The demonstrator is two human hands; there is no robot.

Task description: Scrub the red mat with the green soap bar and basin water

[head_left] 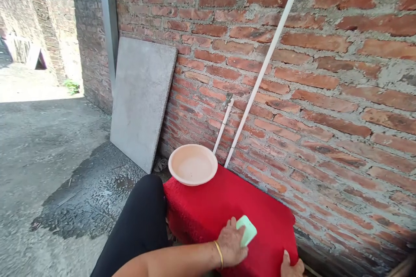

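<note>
Left hand point(230, 243) grips green soap bar point(247, 230), apparently soaping red cloth point(211, 203); right hand's point(291, 267) grasp unclear; further rubbing calls for taut cloth.

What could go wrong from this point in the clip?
The pale green bar might slip from the left hand, which holds it over the red cloth. The cloth could bunch or slide if the right hand at its edge shifts. The basin, near the cloth's left end, might get bumped by the knee.

Gold-coloured bangle point(220, 254), black trouser leg point(139, 220), bare left forearm point(175, 260)
</note>
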